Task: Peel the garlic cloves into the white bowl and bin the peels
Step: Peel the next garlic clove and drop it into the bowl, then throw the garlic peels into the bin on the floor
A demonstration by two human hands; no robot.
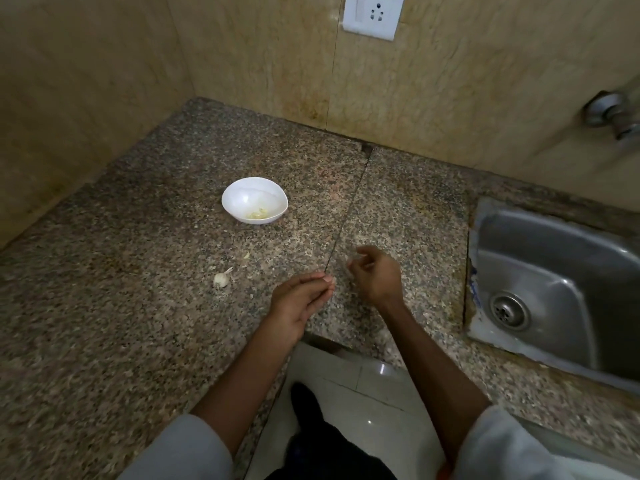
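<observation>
A white bowl (242,199) stands on the granite counter (138,306) with a few yellowish garlic bits (258,213) in its bottom. A partial garlic bulb (221,279) lies on the counter, left of my hands, and a small loose peel (246,255) lies just beyond it. My left hand (299,301) hovers over the counter's front edge, its fingertips pinching a small pale garlic clove (329,280). My right hand (375,275) is a short way to the right with its fingers curled, pinching a pale blurred scrap of garlic peel (349,264).
A steel sink (554,289) with a drain is set into the counter at the right, and a tap (613,116) is on the wall above it. Tiled walls close off the back and left. A wall socket (372,15) is at the top. The floor shows below the counter edge.
</observation>
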